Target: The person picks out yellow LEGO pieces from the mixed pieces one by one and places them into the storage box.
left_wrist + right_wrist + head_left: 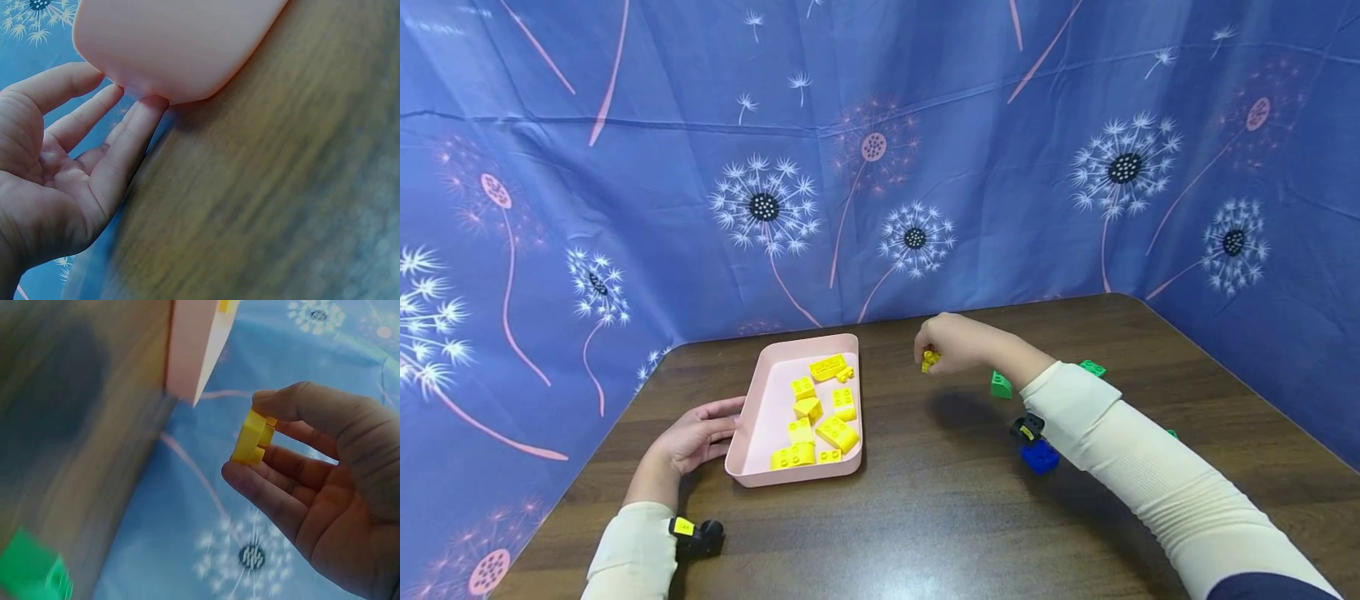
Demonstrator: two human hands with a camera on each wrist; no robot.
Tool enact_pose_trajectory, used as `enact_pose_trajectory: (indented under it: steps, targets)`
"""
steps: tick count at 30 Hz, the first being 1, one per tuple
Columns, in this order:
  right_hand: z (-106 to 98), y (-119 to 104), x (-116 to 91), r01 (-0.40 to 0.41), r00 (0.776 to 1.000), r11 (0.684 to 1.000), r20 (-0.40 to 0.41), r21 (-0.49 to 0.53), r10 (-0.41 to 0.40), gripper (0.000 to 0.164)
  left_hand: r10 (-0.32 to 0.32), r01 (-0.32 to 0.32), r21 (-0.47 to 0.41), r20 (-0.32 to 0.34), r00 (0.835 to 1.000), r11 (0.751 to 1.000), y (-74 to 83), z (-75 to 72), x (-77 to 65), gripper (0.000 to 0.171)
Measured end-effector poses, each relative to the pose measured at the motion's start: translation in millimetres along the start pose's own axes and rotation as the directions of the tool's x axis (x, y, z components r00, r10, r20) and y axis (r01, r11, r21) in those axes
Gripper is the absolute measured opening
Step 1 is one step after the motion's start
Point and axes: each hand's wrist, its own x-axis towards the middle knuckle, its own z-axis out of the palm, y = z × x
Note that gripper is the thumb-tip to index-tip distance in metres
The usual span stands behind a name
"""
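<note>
Pinched between the thumb and fingers of my right hand is a yellow toy brick, its studs facing the palm in the right wrist view. The hand is above the table, to the right of a pink tray. Several yellow bricks lie inside that tray. My left hand touches the tray's left side with extended fingertips; in the left wrist view these fingers meet the outer wall, and the palm faces the tray.
Under and beyond my right forearm lie a green brick, another green brick and a blue brick. The brown wooden table ends at a blue dandelion-patterned curtain behind and at both sides.
</note>
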Motion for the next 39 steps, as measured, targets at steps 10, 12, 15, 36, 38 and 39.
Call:
enact_pose_trajectory:
  steps: [10, 12, 15, 36, 38, 39]
  targets:
    - [27.2, -30.2, 43.0, 0.05, 0.999, 0.996, -0.005, 0.07, -0.05, 0.013, 0.0, 0.0, -0.038, 0.011, 1.0, 0.999, 2.9, 0.9, -1.7, 0.059]
    - [32.5, -35.7, 49.9, 0.052, 0.999, 0.994, -0.002, 0.099, -0.052, 0.014, -0.002, 0.002, -0.045, 0.009, 1.0, 0.999, 2.6, 0.6, -1.4, 0.057]
    - [40.6, -43.1, 59.7, 0.038, 0.999, 0.991, 0.009, 0.129, -0.04, 0.017, -0.002, 0.003, -0.048, 0.009, 1.0, 0.999, 3.2, 0.1, -1.1, 0.057]
    - [86.9, -58.1, 107.4, -0.136, 0.988, 0.987, 0.083, 0.081, 0.129, 0.031, 0.012, -0.011, -0.047, 0.024, 1.0, 0.999, 2.3, -2.2, -1.1, 0.054]
    - [88.1, -57.2, 106.8, -0.147, 0.987, 0.986, 0.085, 0.083, 0.14, 0.028, 0.009, -0.008, -0.057, 0.024, 1.0, 0.998, 1.9, -2.1, -0.7, 0.053]
    - [88.5, -56.4, 106.3, -0.149, 0.986, 0.985, 0.083, 0.083, 0.142, 0.027, 0.008, -0.007, -0.059, 0.02, 1.0, 0.998, 2.0, -2.1, -0.5, 0.053]
